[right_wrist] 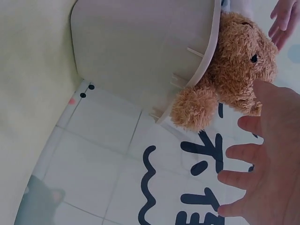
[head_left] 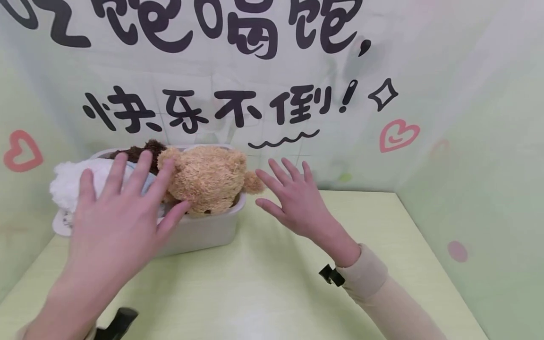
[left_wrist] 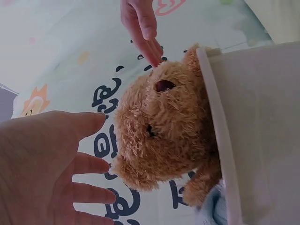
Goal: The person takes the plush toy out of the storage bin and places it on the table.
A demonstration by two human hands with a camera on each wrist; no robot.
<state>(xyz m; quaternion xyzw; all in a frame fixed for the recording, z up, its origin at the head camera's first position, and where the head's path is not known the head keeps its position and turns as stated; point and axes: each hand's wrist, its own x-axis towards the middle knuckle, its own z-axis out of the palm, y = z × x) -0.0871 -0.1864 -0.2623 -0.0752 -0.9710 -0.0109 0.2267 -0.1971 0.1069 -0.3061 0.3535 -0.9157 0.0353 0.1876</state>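
A light brown teddy bear lies in a pale grey bin, its head above the rim and one paw hanging over the edge. Beside it in the bin are a fluffy white plush toy and something dark brown and furry. My left hand, fingers spread and holding nothing, overlaps the white toy in the head view. To the right of the bear, my right hand hovers with its fingers apart, also holding nothing. In the left wrist view the bear's dark nose shows between both hands.
The bin stands at the back left of a pale yellow table. Behind it rises a printed backdrop with large black characters, and a pale green side wall bounds the right. Black straps sit at both wrists.
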